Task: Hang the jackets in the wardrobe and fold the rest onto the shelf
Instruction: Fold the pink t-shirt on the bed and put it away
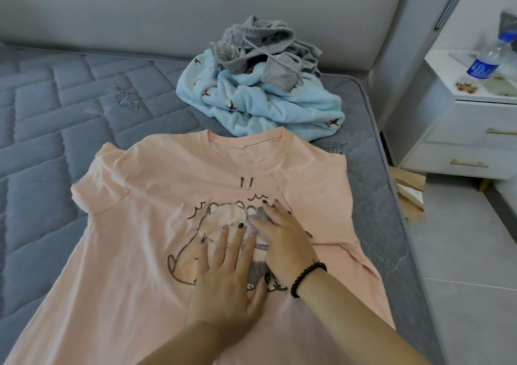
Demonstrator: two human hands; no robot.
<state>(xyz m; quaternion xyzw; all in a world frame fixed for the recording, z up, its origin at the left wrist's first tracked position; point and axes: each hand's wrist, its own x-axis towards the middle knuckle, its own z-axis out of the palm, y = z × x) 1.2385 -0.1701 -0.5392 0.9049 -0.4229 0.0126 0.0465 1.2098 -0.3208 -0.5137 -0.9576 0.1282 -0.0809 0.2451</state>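
On the bed (56,118), a pink T-shirt (145,224) lay spread out flat, picture side up. Both hands were flat and open on the shirt's bear picture, holding nothing: the left hand (223,275) and the right hand (285,238) side by side. Behind the shirt's collar sat a pile with a light blue fluffy garment (265,107) and grey clothes (265,48) on top.
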